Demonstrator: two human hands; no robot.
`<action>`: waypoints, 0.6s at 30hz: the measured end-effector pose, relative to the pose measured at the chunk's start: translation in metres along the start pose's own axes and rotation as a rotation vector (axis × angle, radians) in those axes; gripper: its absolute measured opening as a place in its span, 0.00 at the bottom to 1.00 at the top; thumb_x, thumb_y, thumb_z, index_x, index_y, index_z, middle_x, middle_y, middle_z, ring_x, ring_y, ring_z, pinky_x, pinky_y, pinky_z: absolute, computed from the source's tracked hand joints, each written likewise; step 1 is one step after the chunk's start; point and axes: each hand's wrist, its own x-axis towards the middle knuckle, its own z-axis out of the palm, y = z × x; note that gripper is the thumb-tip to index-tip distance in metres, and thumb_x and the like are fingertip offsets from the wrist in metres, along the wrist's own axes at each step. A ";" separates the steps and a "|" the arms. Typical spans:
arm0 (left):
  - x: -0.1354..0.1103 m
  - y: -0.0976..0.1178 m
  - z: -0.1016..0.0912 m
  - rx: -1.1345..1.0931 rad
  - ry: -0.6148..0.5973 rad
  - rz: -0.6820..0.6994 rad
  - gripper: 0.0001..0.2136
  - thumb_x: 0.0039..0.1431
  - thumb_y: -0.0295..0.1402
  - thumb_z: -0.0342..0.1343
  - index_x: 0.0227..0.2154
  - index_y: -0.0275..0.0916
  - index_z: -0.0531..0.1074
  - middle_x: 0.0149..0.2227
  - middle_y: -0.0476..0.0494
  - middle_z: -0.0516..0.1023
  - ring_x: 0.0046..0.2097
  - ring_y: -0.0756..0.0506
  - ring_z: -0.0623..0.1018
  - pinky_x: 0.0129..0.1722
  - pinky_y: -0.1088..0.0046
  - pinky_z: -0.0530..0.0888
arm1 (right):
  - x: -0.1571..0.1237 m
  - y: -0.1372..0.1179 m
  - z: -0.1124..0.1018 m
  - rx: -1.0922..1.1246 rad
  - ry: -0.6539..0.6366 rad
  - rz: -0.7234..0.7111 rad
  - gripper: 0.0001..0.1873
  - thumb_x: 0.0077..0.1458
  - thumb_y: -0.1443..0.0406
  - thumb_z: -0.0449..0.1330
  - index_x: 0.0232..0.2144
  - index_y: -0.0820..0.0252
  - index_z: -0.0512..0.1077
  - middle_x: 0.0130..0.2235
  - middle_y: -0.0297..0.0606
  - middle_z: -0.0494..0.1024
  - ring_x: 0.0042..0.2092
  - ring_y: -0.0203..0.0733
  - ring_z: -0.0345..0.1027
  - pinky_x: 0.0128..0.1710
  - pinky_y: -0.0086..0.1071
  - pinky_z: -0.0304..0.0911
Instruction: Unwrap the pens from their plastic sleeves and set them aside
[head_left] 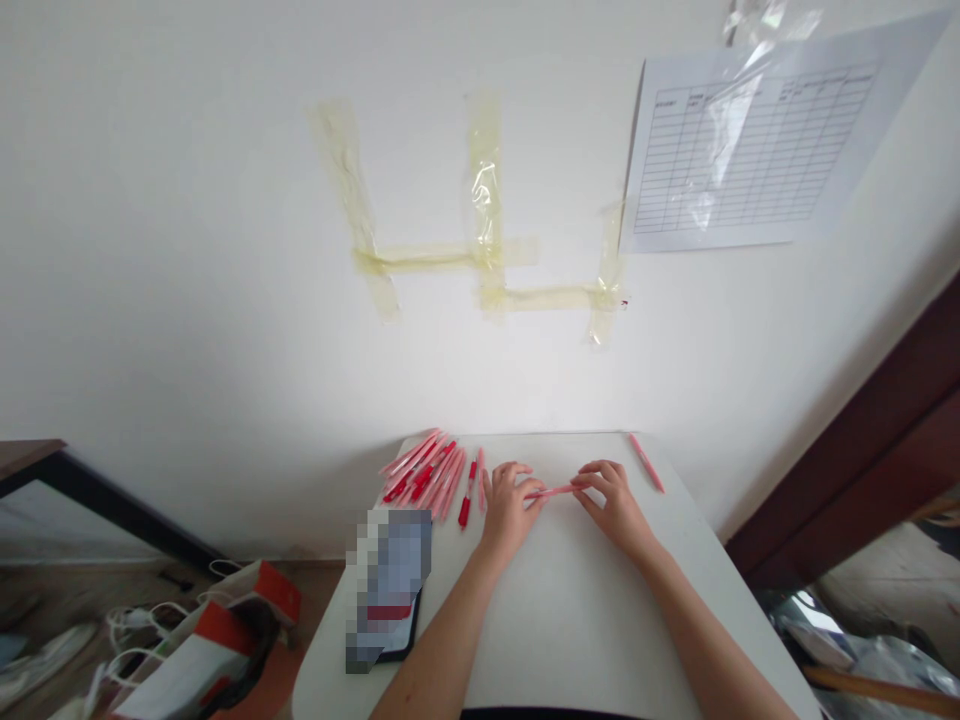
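Observation:
Above the white table, a slim pink pen (557, 491) lies level between my two hands. My left hand (514, 512) pinches its left end, and the fingertips of my right hand (613, 503) are closed on its right end. Just left of my left hand is a pink pen (481, 470), partly covered by the fingers. Beside that lies a red pen (465, 508) with a pale middle. Farther left, a heap of pink and red pens (429, 472) spreads over the table's back corner. One more pink pen (647, 463) lies alone at the back right, beyond my right hand.
A phone (397, 590), its screen blurred out, lies on the white table (577, 620) left of my forearm. The wall (450, 380) stands directly behind the table. Orange-and-white boxes (217, 640) and white cables are on the floor at left. Dark red wood (847, 470) rises at right.

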 end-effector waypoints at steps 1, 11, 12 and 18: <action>0.000 0.000 0.000 -0.002 0.001 0.002 0.05 0.55 0.32 0.66 0.34 0.49 0.80 0.48 0.46 0.76 0.57 0.40 0.70 0.66 0.42 0.54 | 0.000 0.000 0.000 0.001 0.002 -0.001 0.08 0.63 0.60 0.58 0.42 0.49 0.76 0.45 0.42 0.74 0.52 0.52 0.65 0.51 0.50 0.68; 0.001 0.002 -0.002 -0.015 0.004 0.011 0.04 0.56 0.32 0.64 0.34 0.48 0.81 0.48 0.45 0.77 0.57 0.40 0.69 0.66 0.42 0.52 | -0.001 0.000 0.002 0.030 -0.015 0.029 0.08 0.63 0.59 0.58 0.42 0.49 0.76 0.46 0.42 0.74 0.53 0.52 0.63 0.53 0.51 0.67; 0.001 0.002 -0.002 -0.017 0.004 0.014 0.03 0.56 0.32 0.64 0.34 0.48 0.81 0.48 0.45 0.77 0.57 0.40 0.69 0.66 0.42 0.52 | -0.001 0.001 0.002 0.033 -0.017 0.031 0.08 0.63 0.59 0.58 0.42 0.49 0.76 0.46 0.42 0.74 0.53 0.52 0.63 0.53 0.51 0.67; 0.002 0.001 -0.003 -0.015 0.018 0.028 0.04 0.56 0.32 0.65 0.34 0.48 0.80 0.48 0.46 0.77 0.57 0.40 0.70 0.66 0.42 0.52 | -0.001 0.002 0.005 0.013 -0.045 0.051 0.10 0.64 0.57 0.57 0.40 0.49 0.78 0.46 0.43 0.74 0.53 0.52 0.63 0.52 0.50 0.68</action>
